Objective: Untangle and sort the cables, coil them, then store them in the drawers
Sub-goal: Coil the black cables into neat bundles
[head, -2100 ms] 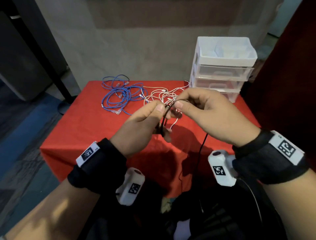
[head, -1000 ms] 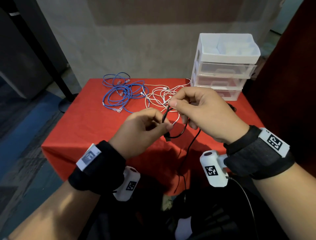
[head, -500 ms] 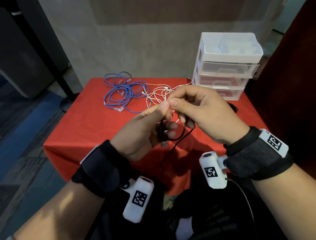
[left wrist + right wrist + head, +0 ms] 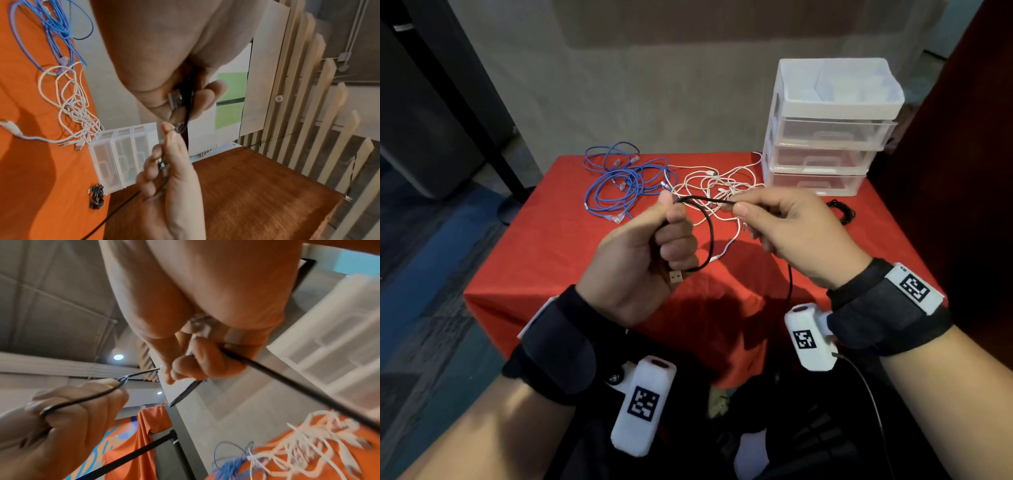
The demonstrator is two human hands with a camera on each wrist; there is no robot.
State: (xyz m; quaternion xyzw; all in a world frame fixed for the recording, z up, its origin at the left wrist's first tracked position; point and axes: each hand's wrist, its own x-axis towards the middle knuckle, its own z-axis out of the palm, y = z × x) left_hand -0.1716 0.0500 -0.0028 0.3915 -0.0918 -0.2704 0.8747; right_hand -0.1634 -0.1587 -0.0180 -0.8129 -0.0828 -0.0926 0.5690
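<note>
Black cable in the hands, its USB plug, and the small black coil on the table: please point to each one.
black cable [image 4: 711, 236], head view, on the hanging loop's right side.
USB plug [image 4: 675, 276], head view, on its metal shell below the left hand.
black coil [image 4: 96, 195], left wrist view, on the bundle's middle.

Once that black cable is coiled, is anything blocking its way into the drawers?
All three drawers look shut, so one must be pulled open first. A coiled black bundle lies on the cloth before them; otherwise nothing visible.
</note>
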